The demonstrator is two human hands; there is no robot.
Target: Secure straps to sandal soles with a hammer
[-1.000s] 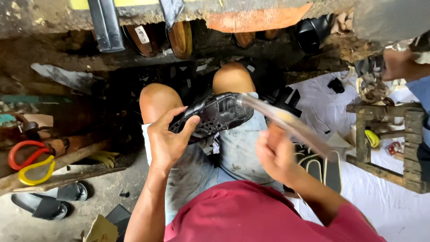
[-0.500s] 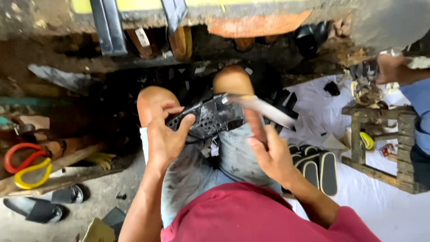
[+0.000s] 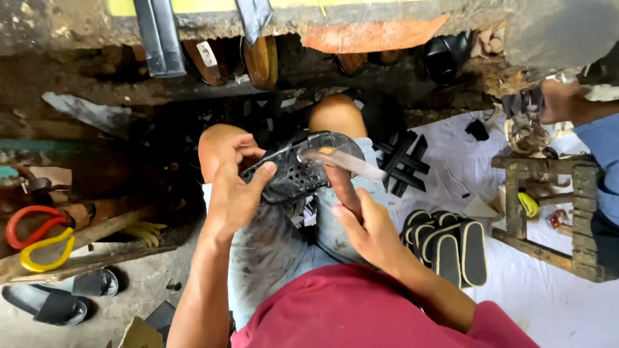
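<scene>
**Sole on your lap, blade across its toe**

While you sit with both knees drawn up, your left hand (image 3: 235,190) is clasped around the black perforated shoe sole (image 3: 303,169), thumb pressed on its near edge and fingers curled behind it. The sole lies tilted across your thighs, just below your knees, its holed underside turned up toward you. Your right hand (image 3: 361,225) is closed on the handle end of a long pale blade (image 3: 345,161), index finger stretched along it; the blade lies flat over the far end of the sole (whether edge or flat touches the rubber, you cannot tell from here).

Just beside your right thigh, on the white sheet (image 3: 548,296), stands a row of dark sandal soles (image 3: 451,245) set on edge. Beyond them lies a bundle of crossed black straps (image 3: 403,158). A rough wooden stand (image 3: 548,212) sits at the sheet's right edge, with another person's arm (image 3: 567,103) above it.

On your left, over bare concrete, a red-and-yellow handled tool (image 3: 32,241) rests on a plank, and a black slipper (image 3: 48,303) lies near the bottom-left corner. Shoes (image 3: 261,61) are tucked under the ledge ahead of you.
</scene>
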